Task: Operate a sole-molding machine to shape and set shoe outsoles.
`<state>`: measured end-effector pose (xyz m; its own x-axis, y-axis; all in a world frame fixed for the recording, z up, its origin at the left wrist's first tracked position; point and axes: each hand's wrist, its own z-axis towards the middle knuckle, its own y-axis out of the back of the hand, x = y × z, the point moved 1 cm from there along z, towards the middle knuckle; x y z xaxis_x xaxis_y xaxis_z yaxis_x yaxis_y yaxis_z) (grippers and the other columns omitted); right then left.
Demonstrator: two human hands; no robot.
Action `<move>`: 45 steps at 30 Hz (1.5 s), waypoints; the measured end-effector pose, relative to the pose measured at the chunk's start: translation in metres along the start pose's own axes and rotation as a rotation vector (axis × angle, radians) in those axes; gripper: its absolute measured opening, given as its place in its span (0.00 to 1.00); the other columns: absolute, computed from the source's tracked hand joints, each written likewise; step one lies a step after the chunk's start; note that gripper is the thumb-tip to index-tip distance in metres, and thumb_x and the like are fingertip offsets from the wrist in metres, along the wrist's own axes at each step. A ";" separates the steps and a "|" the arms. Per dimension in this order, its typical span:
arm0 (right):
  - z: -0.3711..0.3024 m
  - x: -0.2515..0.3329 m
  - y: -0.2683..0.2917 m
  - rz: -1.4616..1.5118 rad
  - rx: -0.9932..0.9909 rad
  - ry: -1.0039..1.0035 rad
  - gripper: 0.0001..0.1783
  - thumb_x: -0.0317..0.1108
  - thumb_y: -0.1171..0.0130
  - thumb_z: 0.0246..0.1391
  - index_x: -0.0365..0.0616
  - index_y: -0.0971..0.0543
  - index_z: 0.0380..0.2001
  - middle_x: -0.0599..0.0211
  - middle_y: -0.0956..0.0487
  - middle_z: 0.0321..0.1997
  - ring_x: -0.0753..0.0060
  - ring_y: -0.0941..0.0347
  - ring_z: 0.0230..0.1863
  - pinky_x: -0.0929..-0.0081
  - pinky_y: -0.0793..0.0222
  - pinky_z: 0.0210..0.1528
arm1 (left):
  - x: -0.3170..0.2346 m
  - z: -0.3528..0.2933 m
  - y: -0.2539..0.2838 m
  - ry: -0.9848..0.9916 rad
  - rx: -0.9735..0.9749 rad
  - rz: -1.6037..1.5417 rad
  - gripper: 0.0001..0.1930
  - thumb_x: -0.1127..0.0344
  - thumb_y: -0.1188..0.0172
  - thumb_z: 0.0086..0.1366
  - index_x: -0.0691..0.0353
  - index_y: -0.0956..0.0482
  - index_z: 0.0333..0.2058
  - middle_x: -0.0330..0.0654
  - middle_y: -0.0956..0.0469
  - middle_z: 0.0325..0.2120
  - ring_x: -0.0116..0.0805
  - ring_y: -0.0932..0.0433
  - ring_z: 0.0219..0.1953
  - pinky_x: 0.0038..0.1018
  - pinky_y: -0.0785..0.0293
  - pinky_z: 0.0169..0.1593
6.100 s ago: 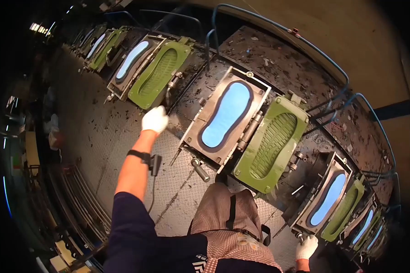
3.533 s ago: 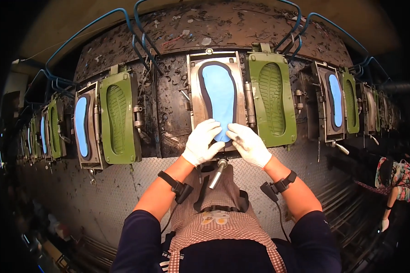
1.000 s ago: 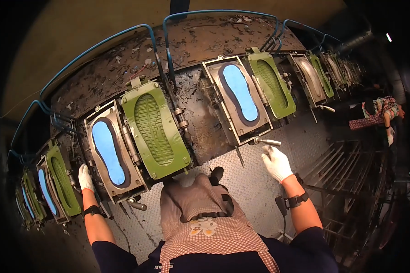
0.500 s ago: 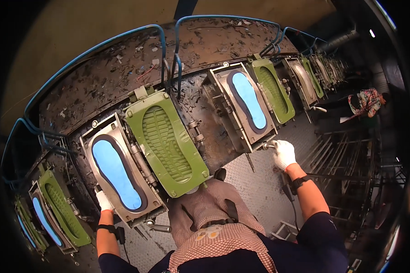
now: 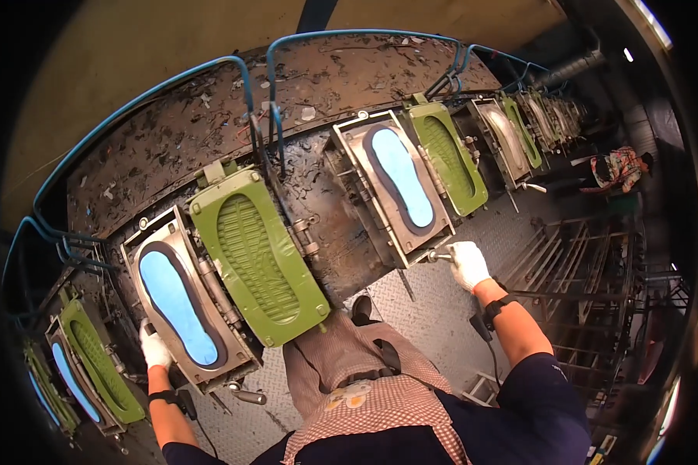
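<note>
My left hand (image 5: 155, 349), in a white glove, is against the left side of the near sole mould (image 5: 236, 363); its fingers are partly hidden there. A blue insole with a dark rim (image 5: 180, 306) lies in that mould's metal half. Hinged beside it is the green half (image 5: 260, 256), swung open, with a ridged sole-shaped hollow. My right hand (image 5: 468, 266), also white-gloved, is closed round a metal handle (image 5: 440, 256) at the near end of the second mould (image 5: 364, 159). Another blue insole (image 5: 403, 178) with a dark rim sits in it.
More open moulds (image 5: 93, 364) stand at the left, and several others (image 5: 512, 143) recede to the right. Blue tube rails (image 5: 349, 32) run behind, over a scrap-littered platform (image 5: 186, 116). At the right are metal racks (image 5: 574, 256) and another person (image 5: 622, 170).
The moulds and both my hands have shifted slightly left in view. My right hand remains on the handle, and my left hand stays by the near mould's side.
</note>
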<state>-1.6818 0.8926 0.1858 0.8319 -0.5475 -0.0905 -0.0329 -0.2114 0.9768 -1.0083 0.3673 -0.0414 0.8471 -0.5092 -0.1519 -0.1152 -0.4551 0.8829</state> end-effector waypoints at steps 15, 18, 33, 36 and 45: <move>0.022 -0.053 -0.005 0.485 -0.083 0.460 0.04 0.29 0.44 0.47 0.41 0.23 0.25 0.48 0.23 0.26 0.43 0.25 0.34 0.51 0.29 0.40 | -0.720 -0.049 0.143 -0.826 -0.469 -0.286 0.26 0.63 0.34 0.59 0.63 0.23 0.56 0.56 0.27 0.60 0.62 0.32 0.64 0.50 0.36 0.69; 0.011 -0.079 0.024 0.763 -0.107 0.496 0.16 0.34 0.35 0.49 0.39 0.20 0.42 0.52 0.21 0.37 0.45 0.24 0.43 0.53 0.27 0.49 | -0.747 -0.024 0.114 -0.728 -0.415 -0.216 0.28 0.63 0.31 0.58 0.64 0.24 0.57 0.57 0.28 0.60 0.62 0.32 0.65 0.50 0.36 0.69; -0.026 -0.308 -0.087 0.677 0.530 -0.047 0.25 0.41 0.38 0.59 0.37 0.20 0.55 0.46 0.17 0.51 0.45 0.19 0.54 0.60 0.24 0.58 | -0.772 -0.029 0.101 -0.548 -0.485 -0.120 0.25 0.71 0.31 0.58 0.65 0.23 0.55 0.55 0.24 0.58 0.58 0.26 0.63 0.44 0.28 0.65; 0.006 -0.274 -0.063 0.701 0.387 0.053 0.20 0.41 0.42 0.63 0.39 0.18 0.51 0.49 0.16 0.50 0.45 0.19 0.52 0.58 0.25 0.58 | -0.768 -0.029 0.093 -0.464 -0.536 -0.271 0.27 0.70 0.30 0.58 0.65 0.23 0.57 0.55 0.24 0.59 0.57 0.26 0.64 0.42 0.27 0.65; 0.176 -0.065 -0.017 0.946 0.196 0.385 0.17 0.44 0.47 0.68 0.41 0.19 0.45 0.49 0.17 0.43 0.43 0.19 0.45 0.54 0.24 0.50 | -0.769 -0.032 0.037 -0.245 -0.731 -0.444 0.25 0.69 0.27 0.59 0.63 0.21 0.55 0.54 0.22 0.59 0.55 0.24 0.64 0.41 0.26 0.65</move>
<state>-1.8331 0.7895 0.1412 0.5386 -0.2700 0.7981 -0.8251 0.0229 0.5646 -1.6468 0.7655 0.1224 0.5909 -0.5767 -0.5642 0.6278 -0.1105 0.7705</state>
